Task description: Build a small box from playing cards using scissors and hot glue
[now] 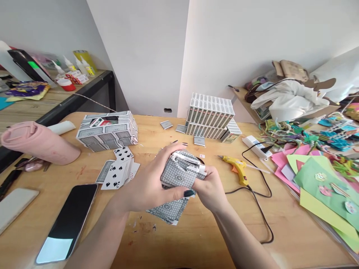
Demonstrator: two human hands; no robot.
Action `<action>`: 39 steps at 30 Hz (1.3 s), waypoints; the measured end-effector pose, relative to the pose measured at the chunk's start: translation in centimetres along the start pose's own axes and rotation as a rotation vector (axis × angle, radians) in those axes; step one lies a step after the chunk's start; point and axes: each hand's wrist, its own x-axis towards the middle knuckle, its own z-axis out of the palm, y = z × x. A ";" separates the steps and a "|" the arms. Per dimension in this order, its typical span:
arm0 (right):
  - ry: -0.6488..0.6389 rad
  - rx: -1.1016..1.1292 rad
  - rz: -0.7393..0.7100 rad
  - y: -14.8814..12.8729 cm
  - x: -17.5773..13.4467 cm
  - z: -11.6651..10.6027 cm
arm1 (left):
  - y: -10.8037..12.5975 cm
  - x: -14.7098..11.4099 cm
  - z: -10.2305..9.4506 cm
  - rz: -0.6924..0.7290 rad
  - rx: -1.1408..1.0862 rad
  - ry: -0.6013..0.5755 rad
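My left hand (146, 183) is wrapped round a small box made of grey-backed playing cards (179, 175), with the thumb pressed on its near side. My right hand (209, 186) grips the right side of that box; its fingertips are partly hidden. A slot shows along the top of the box. Below it, more grey-backed cards (171, 211) jut out toward me; whether they join the box I cannot tell. To the left of my left hand lies a loose pile of playing cards (114, 175), a five and a six of spades face up.
A larger card-covered box (108, 130) stands at the back left, and stacked card packs (209, 116) at the back. A yellow glue gun (237, 170) with its cord lies right, near a power strip (256, 147) and coloured paper (322, 190). A phone (70, 220) and pink roll (39, 144) are left.
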 end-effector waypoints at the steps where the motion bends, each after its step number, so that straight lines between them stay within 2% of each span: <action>1: 0.029 -0.041 0.009 -0.1 0.0 0.2 | 0.0 0.1 0.0 0.003 -0.013 0.000; 6: 0.120 -0.177 0.182 -1.2 -0.1 0.4 | -0.5 0.4 0.0 0.011 -0.098 0.045; 11: -0.047 -0.102 0.294 -2.2 -0.3 -1.6 | -1.4 0.6 -0.3 0.024 -0.109 0.052; 13: -0.071 -0.068 0.250 -2.3 -0.6 -2.3 | -1.8 0.5 -0.6 0.010 -0.130 0.067; 15: -0.028 -0.099 0.164 -2.4 -0.9 -2.5 | -2.1 0.4 -0.8 -0.005 -0.141 0.077; 17: 0.020 -0.163 0.090 -2.3 -1.1 -2.2 | -2.2 0.4 -1.0 -0.014 -0.135 0.071; 21: 0.050 -0.264 0.063 -2.3 -1.3 -0.7 | -2.0 0.5 -1.0 0.000 -0.082 0.068; 28: 0.276 -0.637 -0.197 -0.9 -1.2 0.9 | -1.3 0.8 -0.1 0.103 -0.123 0.107; 39: 0.328 -0.716 -0.238 -0.2 -1.7 1.0 | -1.4 0.9 0.3 0.070 -0.144 0.075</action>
